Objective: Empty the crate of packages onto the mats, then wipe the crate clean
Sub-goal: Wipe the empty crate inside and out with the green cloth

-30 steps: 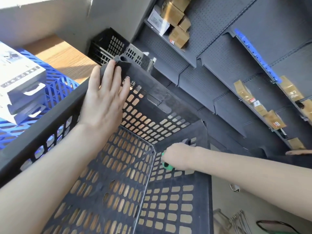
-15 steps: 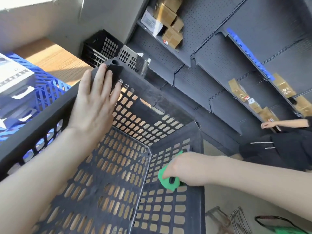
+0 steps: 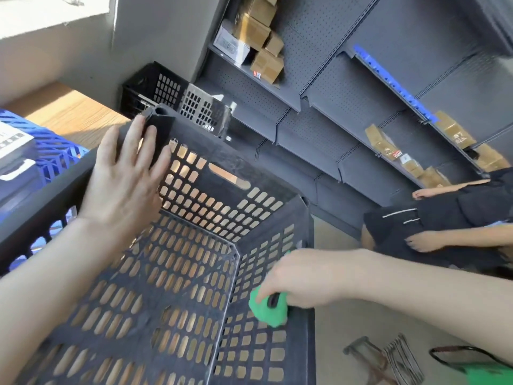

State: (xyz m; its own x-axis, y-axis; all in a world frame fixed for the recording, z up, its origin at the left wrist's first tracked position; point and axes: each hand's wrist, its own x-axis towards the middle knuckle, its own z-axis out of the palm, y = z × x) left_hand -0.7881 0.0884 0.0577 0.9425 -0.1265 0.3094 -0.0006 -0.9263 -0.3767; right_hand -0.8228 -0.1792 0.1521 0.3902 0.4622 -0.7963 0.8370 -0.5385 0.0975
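Note:
The black perforated crate (image 3: 230, 173) fills the lower left of the head view and holds no packages. My left hand (image 3: 125, 182) lies with straight fingers against the inside of the crate's left wall, near its far corner. My right hand (image 3: 294, 276) grips a green cloth (image 3: 268, 305) and presses it on the inside of the crate's right wall, close to the rim. A white package (image 3: 12, 143) lies on a blue mat (image 3: 55, 154) at the far left.
A second black crate (image 3: 172, 95) stands behind on the wooden floor (image 3: 69, 112). Grey shelving (image 3: 333, 107) with brown boxes (image 3: 258, 37) runs along the right. Another person in dark clothes (image 3: 433, 226) crouches at the right. Metal tools (image 3: 388, 357) lie on the floor.
My right hand has slid the green cloth along the right wall toward me. The left hand stays on the left wall. The other person has come further into view.

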